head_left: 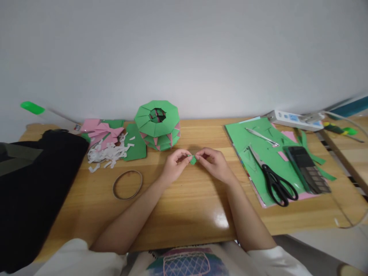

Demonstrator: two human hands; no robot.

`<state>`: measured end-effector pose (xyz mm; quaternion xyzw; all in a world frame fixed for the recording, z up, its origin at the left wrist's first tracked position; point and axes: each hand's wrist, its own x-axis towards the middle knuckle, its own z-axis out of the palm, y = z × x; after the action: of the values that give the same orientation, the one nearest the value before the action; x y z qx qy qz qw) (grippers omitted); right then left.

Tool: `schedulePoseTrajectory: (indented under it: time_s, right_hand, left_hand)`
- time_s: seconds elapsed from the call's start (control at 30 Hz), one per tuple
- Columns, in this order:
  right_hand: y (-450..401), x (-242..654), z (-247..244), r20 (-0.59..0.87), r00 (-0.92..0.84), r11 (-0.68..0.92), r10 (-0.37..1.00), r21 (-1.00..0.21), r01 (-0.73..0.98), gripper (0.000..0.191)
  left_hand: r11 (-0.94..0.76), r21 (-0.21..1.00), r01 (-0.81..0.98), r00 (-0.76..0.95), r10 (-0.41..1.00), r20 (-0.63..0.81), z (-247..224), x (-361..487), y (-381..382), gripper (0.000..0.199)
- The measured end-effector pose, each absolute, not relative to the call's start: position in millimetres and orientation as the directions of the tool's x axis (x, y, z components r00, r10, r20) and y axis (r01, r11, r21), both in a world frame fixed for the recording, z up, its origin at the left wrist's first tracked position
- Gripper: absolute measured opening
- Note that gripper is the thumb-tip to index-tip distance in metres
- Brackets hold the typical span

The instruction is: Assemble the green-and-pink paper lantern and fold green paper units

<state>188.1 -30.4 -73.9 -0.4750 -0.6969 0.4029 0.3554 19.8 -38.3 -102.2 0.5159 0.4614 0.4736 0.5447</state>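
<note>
A small green paper piece [193, 160] is pinched between my two hands above the middle of the wooden table. My left hand [176, 165] holds its left edge between thumb and fingertips. On its right edge, the thumb and fingertips of my right hand [214, 164] are closed. Just behind my left hand stands a round folded-paper structure [157, 124] in green with pink points and an opening in its top.
Scissors [277, 184], a pen [261, 137] and a dark calculator [307, 168] lie on green sheets [235, 134] at right, near a power strip [297, 119]. Left are a tape ring [114, 188], white scraps [107, 153], pink pieces [100, 130] and a black bag [40, 184].
</note>
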Motion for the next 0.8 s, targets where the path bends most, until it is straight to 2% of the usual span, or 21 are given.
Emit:
schedulePoseTrajectory:
  time_s: [0.27,0.8]
  right_hand:
    - [-32.1,187.2,-72.7,0.127,-0.312,0.252,0.942,-0.879,0.404,0.014]
    - [-32.0,186.9,-74.7,0.105,-0.296,0.209,0.949,-0.914,0.348,0.017]
  left_hand:
    - [0.023,0.999,-0.047,0.129,0.991,-0.017,-104.2,19.4,-37.2,0.016]
    - [0.018,0.997,-0.073,0.100,0.995,-0.011,-104.1,17.7,-37.9,0.018]
